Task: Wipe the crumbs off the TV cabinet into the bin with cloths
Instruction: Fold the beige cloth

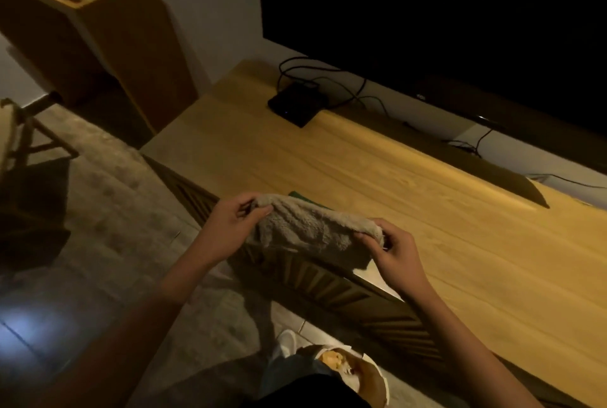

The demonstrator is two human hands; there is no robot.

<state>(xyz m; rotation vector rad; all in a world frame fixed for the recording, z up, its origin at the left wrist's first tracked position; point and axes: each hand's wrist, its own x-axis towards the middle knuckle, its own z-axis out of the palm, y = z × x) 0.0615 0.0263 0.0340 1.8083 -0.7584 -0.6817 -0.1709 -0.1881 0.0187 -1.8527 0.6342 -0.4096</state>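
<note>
A grey fluffy cloth (308,231) is stretched between both hands over the front edge of the wooden TV cabinet (410,197). My left hand (231,227) pinches its left end and my right hand (392,250) pinches its right end. A green cloth (303,198) peeks out from behind the grey one on the cabinet top. The bin (353,374), lined with a white bag and holding scraps, stands on the floor below, near my legs. Crumbs cannot be made out in the dim light.
A large dark TV (443,19) stands at the back of the cabinet, with a small black box (295,105) and cables (345,89) beside it. A wooden side unit (98,33) with objects on top is at the far left. A rug (108,210) covers the floor.
</note>
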